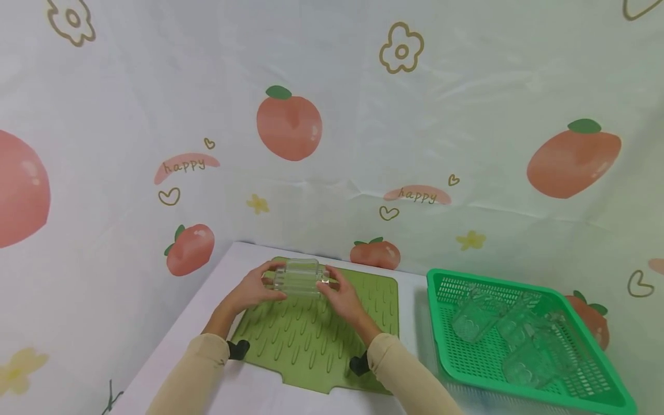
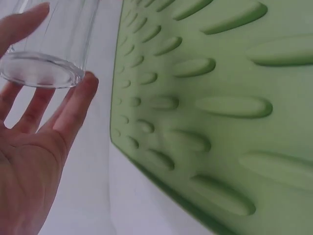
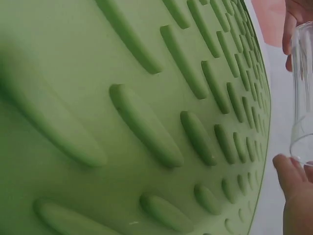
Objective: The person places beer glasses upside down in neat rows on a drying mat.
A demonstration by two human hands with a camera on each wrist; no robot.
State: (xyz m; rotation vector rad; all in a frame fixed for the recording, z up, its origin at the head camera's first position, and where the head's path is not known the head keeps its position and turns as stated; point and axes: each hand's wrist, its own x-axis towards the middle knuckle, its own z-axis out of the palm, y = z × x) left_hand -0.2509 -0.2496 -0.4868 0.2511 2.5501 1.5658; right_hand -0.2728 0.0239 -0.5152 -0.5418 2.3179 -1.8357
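A clear glass mug (image 1: pixel 298 281) lies sideways in the air over the far part of a green drying mat (image 1: pixel 311 328), what looks like its handle on the far side. My left hand (image 1: pixel 254 287) grips the left end between thumb and fingers. At the other end, my right hand (image 1: pixel 343 297) holds it the same way. The left wrist view shows the round end of the glass (image 2: pixel 41 71) between the thumb and fingers of the left hand (image 2: pixel 39 147). Only part of the glass (image 3: pixel 303 98) and the right hand (image 3: pixel 298 196) appears in the right wrist view.
To the right stands a green plastic basket (image 1: pixel 441 346) with several clear glass mugs (image 1: pixel 529 360) in it. The mat lies on a white table (image 1: pixel 171 369). A white curtain (image 1: pixel 332 219) printed with fruit hangs behind the table and at its left side.
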